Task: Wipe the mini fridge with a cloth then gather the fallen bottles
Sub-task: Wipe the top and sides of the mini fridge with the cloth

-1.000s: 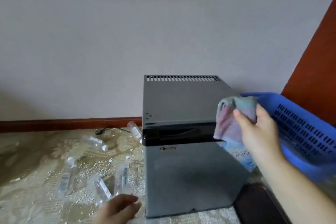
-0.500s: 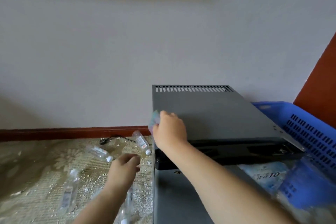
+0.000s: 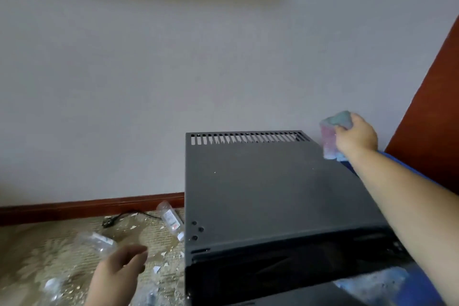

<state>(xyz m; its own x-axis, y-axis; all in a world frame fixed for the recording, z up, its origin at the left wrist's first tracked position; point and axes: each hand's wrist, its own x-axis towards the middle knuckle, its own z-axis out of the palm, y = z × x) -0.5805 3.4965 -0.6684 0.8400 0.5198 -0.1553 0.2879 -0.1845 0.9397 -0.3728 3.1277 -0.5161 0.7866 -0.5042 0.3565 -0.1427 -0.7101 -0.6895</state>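
A grey mini fridge (image 3: 263, 186) stands against the wall, its flat top facing me with vent slots along the back edge. My right hand (image 3: 356, 136) grips a pink and teal cloth (image 3: 331, 131) just off the fridge top's back right corner. My left hand (image 3: 119, 273) hovers low over the carpet to the left of the fridge, fingers loosely bent, holding nothing. Clear plastic bottles lie on the floor: one (image 3: 171, 220) beside the fridge's left side, one (image 3: 98, 242) just beyond my left hand, one (image 3: 52, 285) at the lower left.
White crumbs and flakes litter the patterned carpet (image 3: 29, 253). A black power plug and cable (image 3: 111, 220) lie by the brown skirting board (image 3: 87, 207). A blue plastic basket (image 3: 395, 288) sits right of the fridge, mostly behind my arm. Reddish-brown woodwork (image 3: 427, 119) rises at the right.
My right hand swept the cloth from the fridge top's front left corner to beyond its back right corner. The view moved closer over the fridge. My left hand stayed low at the left.
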